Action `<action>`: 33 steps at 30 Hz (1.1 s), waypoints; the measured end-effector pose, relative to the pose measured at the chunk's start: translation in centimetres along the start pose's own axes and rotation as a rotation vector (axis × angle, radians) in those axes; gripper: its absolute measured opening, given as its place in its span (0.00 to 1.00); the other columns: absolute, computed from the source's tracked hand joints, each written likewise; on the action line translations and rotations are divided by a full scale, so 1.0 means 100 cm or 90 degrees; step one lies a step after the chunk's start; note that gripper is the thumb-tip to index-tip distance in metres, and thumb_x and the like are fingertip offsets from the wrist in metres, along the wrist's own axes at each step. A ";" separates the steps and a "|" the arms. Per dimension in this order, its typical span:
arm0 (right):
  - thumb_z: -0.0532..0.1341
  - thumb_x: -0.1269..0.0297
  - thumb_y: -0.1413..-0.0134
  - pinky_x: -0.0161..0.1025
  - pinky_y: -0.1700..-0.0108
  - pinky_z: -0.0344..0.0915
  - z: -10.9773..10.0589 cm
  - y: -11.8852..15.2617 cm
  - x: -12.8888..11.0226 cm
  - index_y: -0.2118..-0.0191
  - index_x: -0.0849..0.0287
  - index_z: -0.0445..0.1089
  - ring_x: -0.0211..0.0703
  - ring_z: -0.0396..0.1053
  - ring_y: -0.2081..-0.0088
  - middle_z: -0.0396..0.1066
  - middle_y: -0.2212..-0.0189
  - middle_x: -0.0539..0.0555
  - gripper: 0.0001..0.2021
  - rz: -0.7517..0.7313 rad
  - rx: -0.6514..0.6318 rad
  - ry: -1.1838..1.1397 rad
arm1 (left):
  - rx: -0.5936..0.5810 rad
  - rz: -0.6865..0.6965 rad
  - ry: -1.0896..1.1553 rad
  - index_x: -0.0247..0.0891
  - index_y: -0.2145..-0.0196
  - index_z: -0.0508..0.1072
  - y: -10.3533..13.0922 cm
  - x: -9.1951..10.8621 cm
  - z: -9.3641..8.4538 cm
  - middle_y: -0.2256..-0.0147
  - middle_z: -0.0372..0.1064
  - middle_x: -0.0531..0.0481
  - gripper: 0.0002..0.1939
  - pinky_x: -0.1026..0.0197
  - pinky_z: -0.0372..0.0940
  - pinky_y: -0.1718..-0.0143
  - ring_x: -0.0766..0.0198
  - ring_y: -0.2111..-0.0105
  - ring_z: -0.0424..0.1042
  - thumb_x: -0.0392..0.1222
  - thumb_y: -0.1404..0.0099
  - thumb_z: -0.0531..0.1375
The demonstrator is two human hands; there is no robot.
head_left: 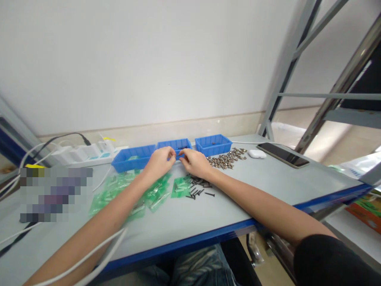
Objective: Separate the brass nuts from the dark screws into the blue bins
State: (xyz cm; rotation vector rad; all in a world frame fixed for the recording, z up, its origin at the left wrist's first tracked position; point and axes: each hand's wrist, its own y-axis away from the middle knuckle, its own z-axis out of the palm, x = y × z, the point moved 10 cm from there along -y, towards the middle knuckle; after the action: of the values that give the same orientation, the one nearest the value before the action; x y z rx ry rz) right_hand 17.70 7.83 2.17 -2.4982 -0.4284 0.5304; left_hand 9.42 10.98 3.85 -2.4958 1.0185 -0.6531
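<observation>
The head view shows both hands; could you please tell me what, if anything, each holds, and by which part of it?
I cannot tell: anything the left hand or right hand may hold is too small or hidden to see.

Your bare left forearm (pixel 110 218) slants inward from the lower left, and your bare right forearm (pixel 256 198) reaches in from the lower right, a black sleeve (pixel 333 260) above it. Your left hand (pixel 161 159) and right hand (pixel 196 162) face each other, near but apart, fingers bent and thumbs close to them; whether either grip is closed is too small to tell.
</observation>
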 end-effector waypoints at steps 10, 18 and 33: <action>0.53 0.66 0.44 0.34 0.66 0.56 0.003 0.010 -0.020 0.63 0.61 0.67 0.38 0.63 0.69 0.69 0.69 0.53 0.07 -0.042 -0.056 -0.047 | -0.031 -0.012 -0.021 0.37 0.67 0.65 0.025 0.014 0.000 0.68 0.69 0.48 0.07 0.60 0.62 0.63 0.61 0.66 0.68 0.38 0.40 0.49; 0.49 0.69 0.42 0.34 0.63 0.56 0.012 0.009 -0.011 0.66 0.62 0.66 0.39 0.63 0.66 0.67 0.68 0.54 0.09 -0.010 -0.050 -0.009 | -0.044 0.003 -0.082 0.35 0.60 0.62 0.029 0.017 0.018 0.67 0.69 0.46 0.09 0.60 0.62 0.65 0.59 0.65 0.69 0.37 0.37 0.47; 0.49 0.62 0.40 0.34 0.65 0.55 0.005 0.009 -0.014 0.68 0.60 0.67 0.40 0.65 0.66 0.70 0.68 0.54 0.12 0.029 -0.037 0.030 | -0.161 -0.045 -0.270 0.35 0.67 0.72 0.032 0.019 0.032 0.66 0.73 0.40 0.22 0.53 0.62 0.64 0.51 0.63 0.72 0.41 0.34 0.40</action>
State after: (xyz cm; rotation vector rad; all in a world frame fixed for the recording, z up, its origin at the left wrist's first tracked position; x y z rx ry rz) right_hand 16.43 6.75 1.66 -2.5754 -0.3746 0.4823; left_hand 10.54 7.96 0.11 -2.7281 0.8969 0.0011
